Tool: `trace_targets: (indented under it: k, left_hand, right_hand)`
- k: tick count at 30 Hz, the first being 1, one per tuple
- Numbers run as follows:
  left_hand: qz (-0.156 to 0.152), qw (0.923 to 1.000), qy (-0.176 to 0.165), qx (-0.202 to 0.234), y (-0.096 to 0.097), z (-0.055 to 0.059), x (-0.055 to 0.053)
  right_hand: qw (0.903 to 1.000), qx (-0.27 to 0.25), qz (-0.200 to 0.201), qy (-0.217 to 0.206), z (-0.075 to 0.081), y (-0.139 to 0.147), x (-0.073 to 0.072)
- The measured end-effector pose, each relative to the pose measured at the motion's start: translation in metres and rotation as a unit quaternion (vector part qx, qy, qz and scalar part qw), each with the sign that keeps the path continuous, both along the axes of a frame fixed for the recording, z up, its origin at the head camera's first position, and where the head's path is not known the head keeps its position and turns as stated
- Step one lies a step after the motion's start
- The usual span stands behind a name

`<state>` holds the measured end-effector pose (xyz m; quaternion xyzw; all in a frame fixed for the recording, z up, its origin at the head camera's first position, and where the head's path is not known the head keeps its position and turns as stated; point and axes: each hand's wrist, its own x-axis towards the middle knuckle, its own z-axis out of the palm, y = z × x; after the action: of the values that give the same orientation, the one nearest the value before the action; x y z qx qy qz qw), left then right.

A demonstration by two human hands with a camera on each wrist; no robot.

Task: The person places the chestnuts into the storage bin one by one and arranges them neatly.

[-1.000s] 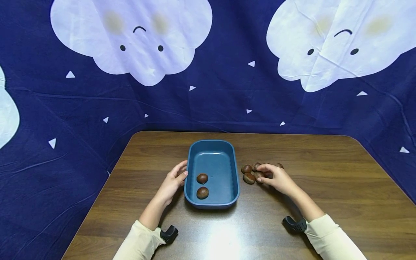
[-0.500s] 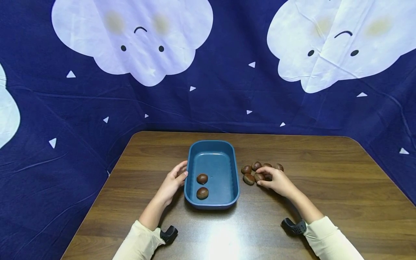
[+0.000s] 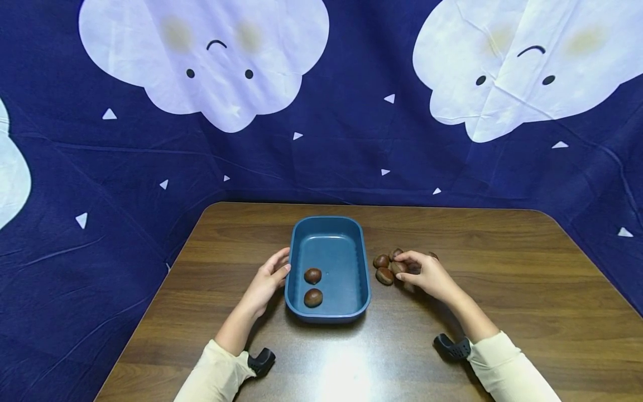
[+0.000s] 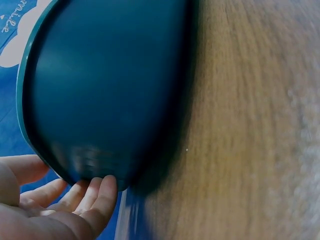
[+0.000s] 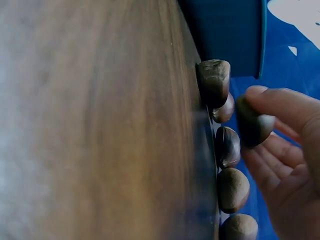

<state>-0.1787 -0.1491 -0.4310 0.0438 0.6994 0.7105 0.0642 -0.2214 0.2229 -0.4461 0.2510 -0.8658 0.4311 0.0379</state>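
A blue rectangular tub (image 3: 327,318) stands on the table, with two chestnuts (image 3: 313,298) lying inside near its left wall. My left hand (image 3: 266,283) rests against the outside of that wall; in the left wrist view its fingertips (image 4: 107,185) touch the tub's side, thumb near the rim. To the right of the tub, my right hand (image 3: 431,277) pinches a chestnut (image 5: 250,122) between thumb and fingers, and the right wrist view shows it raised off the table. Other chestnuts (image 3: 384,276) lie close under and beside this hand, some partly hidden by it.
Everything stands on a brown wood-grain table (image 3: 241,234) with rounded far corners. Behind the far edge hangs a dark blue cloth (image 3: 346,156) printed with white clouds. Black wrist devices (image 3: 262,362) sit on both sleeves.
My right hand has taken hold of a chestnut among the group and lifted it slightly, moving a little left and up. My left hand and the tub have stayed put.
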Motion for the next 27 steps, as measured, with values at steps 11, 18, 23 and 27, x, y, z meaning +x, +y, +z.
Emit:
trace_targets:
  k: [11,18,23,27]
  left_hand:
    - [0.006,1.0,0.001,0.0,0.001,0.0,0.0]
    - [0.002,1.0,0.007,0.001,0.0,-0.001,-0.001]
    - [0.001,1.0,0.003,-0.001,0.0,-0.001,-0.001]
    - [-0.002,1.0,0.001,0.002,-0.001,-0.002,-0.002]
  right_hand:
    - [0.9999,-0.012,0.003,0.005,0.019,-0.014,-0.006]
    - [0.9995,-0.016,0.02,0.017,0.036,-0.033,-0.013]
    - [0.9988,-0.027,0.039,0.014,0.048,-0.055,-0.015]
    - [0.9976,-0.038,0.058,0.004,0.055,-0.073,-0.017]
